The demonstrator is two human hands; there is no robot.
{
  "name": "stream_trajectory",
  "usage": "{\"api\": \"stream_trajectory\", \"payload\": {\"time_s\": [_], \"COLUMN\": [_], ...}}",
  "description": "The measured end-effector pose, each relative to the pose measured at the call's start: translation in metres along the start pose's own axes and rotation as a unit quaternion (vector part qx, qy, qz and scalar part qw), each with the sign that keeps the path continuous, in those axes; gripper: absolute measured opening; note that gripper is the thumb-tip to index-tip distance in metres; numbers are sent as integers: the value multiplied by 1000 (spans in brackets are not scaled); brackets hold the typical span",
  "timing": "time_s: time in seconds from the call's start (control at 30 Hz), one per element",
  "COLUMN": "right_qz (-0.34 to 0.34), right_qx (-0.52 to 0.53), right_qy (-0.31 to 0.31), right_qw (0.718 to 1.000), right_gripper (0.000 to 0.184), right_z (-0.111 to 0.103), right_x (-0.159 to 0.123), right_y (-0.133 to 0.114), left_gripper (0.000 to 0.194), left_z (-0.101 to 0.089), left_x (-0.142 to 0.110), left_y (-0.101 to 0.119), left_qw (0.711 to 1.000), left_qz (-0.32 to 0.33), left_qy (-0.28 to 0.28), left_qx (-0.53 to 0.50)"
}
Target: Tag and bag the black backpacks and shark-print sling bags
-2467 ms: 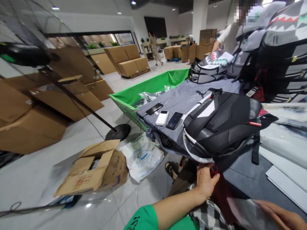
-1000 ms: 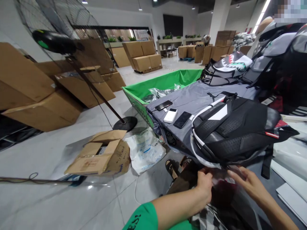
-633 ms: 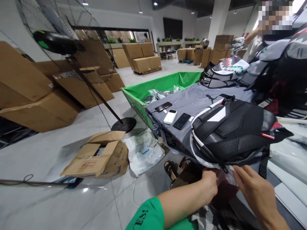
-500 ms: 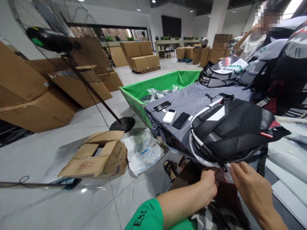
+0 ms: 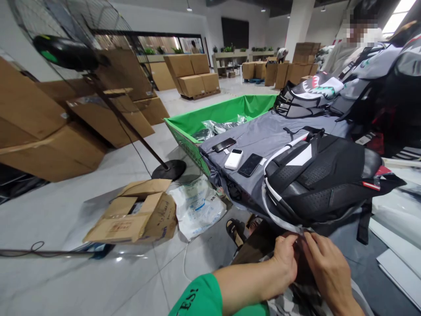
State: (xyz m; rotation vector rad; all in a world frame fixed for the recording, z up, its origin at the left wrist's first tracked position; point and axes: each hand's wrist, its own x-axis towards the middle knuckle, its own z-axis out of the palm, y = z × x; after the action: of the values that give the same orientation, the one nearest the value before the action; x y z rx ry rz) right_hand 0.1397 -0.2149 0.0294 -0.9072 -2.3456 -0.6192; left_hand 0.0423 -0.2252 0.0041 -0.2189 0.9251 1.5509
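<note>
A black backpack (image 5: 322, 175) with white edging lies on its front at the table's near side, its straps and perforated back panel facing up. My left hand (image 5: 285, 259) is closed, thumb and fingers pinching the backpack's edge at its near side. Close beside it, my right hand (image 5: 329, 267) also has its fingers closed on that edge. The fingertips of both hands almost meet. Whether they grip a zipper or only fabric there is hidden. Dark and patterned cloth hangs below the hands.
On the grey-covered table (image 5: 259, 129) lie a white power bank (image 5: 233, 159), a phone (image 5: 250, 165) and another dark phone (image 5: 224, 145). More backpacks (image 5: 319, 87) are piled behind. A green bin (image 5: 184, 127), an open carton (image 5: 131, 219) and a fan (image 5: 131, 131) stand left. A person (image 5: 348, 52) is across the table.
My right hand has moved left along the backpack's edge, closer to my left hand. The left hand stays nearly in place. The backpack appears slightly farther right in view.
</note>
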Motion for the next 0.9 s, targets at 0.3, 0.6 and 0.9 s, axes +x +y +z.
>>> {"api": "stream_trajectory", "payload": {"time_s": [0.3,0.6,0.9], "right_qz": [9,98,131], "right_qx": [12,79,-36], "right_qy": [-29,69,86], "right_qw": [999,990,987], "right_gripper": [31,20,11], "right_z": [7,-3,32], "right_x": [-28,-8,-2], "right_y": [-4,-3,-2], "left_gripper": [32,29,29], "left_z": [-8,1,-7], "left_x": [-3,6,-4], "left_y": [4,-5,9], "left_qw": [992,991,984], "left_qz": [34,86,65], "left_qy": [-110,3,-8], "left_qx": [45,98,164]}}
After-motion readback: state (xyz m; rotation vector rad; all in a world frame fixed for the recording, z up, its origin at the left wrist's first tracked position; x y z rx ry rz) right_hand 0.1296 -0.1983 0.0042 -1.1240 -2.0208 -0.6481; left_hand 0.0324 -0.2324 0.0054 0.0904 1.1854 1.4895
